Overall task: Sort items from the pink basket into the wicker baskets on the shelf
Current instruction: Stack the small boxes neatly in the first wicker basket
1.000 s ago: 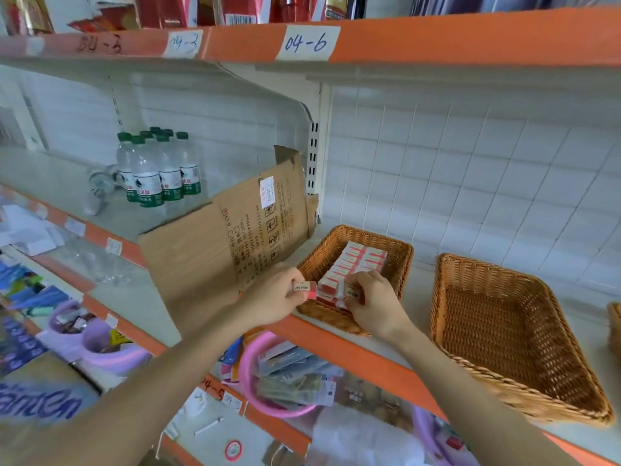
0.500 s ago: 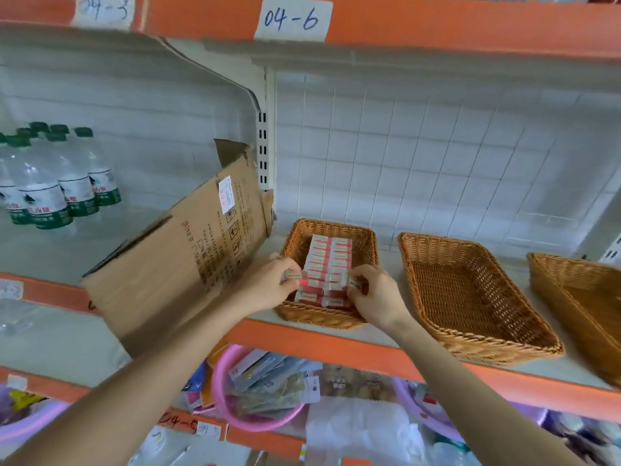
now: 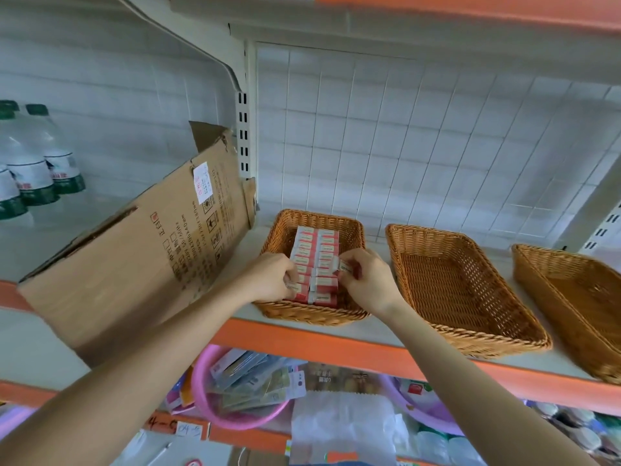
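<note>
Left hand (image 3: pixel 268 280): its fingers are curled round a small box (image 3: pixel 291 286), pink and white. A second ago it held this box out by the front rim. Now the box is inside, at the near left of the rows.
First wicker basket (image 3: pixel 312 316): it sits on the shelf (image 3: pixel 302 341) and holds two neat rows of boxes (image 3: pixel 316 250), all the same kind.
Right hand (image 3: pixel 364 282): it pinches a second box (image 3: pixel 346 265) against the right side of the rows. A second ago it was nearer the front rim.
Middle wicker basket (image 3: pixel 463 290): nothing is in it.
Right wicker basket (image 3: pixel 571 297): only part shows, and nothing shows in it.
Pink basket (image 3: pixel 201 381): it is on the shelf below the hands, with packets (image 3: pixel 255 385) still piled inside.
What it means: I think these two boxes are nearly put away. Lots of sorting is left, because two baskets hold nothing and the pink one is still full.
</note>
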Demonstrator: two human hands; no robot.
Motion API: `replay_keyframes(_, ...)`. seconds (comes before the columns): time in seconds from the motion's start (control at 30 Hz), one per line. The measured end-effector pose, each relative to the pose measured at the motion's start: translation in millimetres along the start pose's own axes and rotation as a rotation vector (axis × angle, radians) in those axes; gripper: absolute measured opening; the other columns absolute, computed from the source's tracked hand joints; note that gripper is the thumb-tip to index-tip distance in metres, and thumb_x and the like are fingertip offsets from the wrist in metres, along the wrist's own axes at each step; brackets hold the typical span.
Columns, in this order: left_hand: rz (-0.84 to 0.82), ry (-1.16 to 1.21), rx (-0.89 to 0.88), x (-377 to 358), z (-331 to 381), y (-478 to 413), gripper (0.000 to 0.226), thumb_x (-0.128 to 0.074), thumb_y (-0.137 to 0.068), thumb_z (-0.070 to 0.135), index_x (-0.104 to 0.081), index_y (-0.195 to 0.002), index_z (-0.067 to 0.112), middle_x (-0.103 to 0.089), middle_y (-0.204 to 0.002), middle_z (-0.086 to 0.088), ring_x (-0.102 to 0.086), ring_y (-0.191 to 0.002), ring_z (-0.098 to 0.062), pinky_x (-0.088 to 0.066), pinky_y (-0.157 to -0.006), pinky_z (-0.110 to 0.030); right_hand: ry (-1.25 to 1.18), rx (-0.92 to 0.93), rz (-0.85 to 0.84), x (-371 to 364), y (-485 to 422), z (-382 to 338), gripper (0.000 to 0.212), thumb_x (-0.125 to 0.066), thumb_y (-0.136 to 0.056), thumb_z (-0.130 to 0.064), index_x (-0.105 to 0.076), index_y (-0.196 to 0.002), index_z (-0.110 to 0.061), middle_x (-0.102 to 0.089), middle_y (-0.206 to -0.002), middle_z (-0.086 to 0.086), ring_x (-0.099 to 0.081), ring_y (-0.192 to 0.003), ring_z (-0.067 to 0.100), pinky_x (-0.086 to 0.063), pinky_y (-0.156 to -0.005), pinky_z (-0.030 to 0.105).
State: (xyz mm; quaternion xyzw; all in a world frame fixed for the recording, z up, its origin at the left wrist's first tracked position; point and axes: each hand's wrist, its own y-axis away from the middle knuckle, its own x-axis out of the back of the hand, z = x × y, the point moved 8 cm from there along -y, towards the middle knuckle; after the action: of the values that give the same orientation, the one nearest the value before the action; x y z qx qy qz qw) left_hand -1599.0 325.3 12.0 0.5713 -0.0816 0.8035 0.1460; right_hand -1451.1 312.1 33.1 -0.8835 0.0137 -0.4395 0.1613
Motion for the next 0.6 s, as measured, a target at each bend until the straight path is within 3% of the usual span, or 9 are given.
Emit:
replay_keyframes(0.17, 0.046, 0.003, 0.017, 2, -2, 2, 0.032, -0.072, -0.081, 0.022, -0.064, -0.111, 0.014, -0.061, -0.105, 0.002, -0.055, -0.089, -0.011, -0.046, -0.074, -0.022, 0.0, 0.02, -0.022, -6, -1, -2, 0.029, -0.058, -0.086, -0.007, -0.058, -0.115, -0.004, -0.054, -0.109, 0.01, -0.048, -0.095, 0.02, -0.027, -0.069, 0.012)
replay_keyframes(0.27, 0.09, -0.005, 0.023, 5, -3, 5, 0.032, -0.073, -0.08, 0.023, -0.065, -0.109, 0.013, -0.062, -0.102, 0.003, -0.056, -0.087, -0.01, -0.044, -0.066, -0.017, 0.044, 0.024, -0.053, -9, -1, -1, 0.033, -0.059, -0.086, -0.009, -0.057, -0.119, -0.006, -0.053, -0.114, 0.012, -0.051, -0.104, 0.024, -0.028, -0.074, 0.011)
replay_keyframes(0.47, 0.13, 0.019, 0.048, 7, -4, 8, 0.033, -0.073, -0.08, 0.025, -0.065, -0.109, 0.013, -0.064, -0.108, 0.001, -0.054, -0.089, -0.01, -0.041, -0.071, -0.019, 0.155, 0.052, -0.177, -15, -2, -4, 0.036, -0.061, -0.086, -0.013, -0.059, -0.121, -0.008, -0.053, -0.118, 0.011, -0.05, -0.107, 0.022, -0.029, -0.078, 0.015)
replay_keyframes(0.6, 0.142, 0.047, 0.064, 7, -5, 10, 0.038, -0.072, -0.081, 0.026, -0.063, -0.115, 0.012, -0.061, -0.117, 0.0, -0.056, -0.102, -0.014, -0.038, -0.075, -0.02, 0.201, 0.082, -0.245, -20, -2, -12, 0.032, -0.062, -0.085, -0.014, -0.062, -0.117, -0.009, -0.058, -0.116, 0.008, -0.052, -0.104, 0.021, -0.033, -0.077, 0.017)
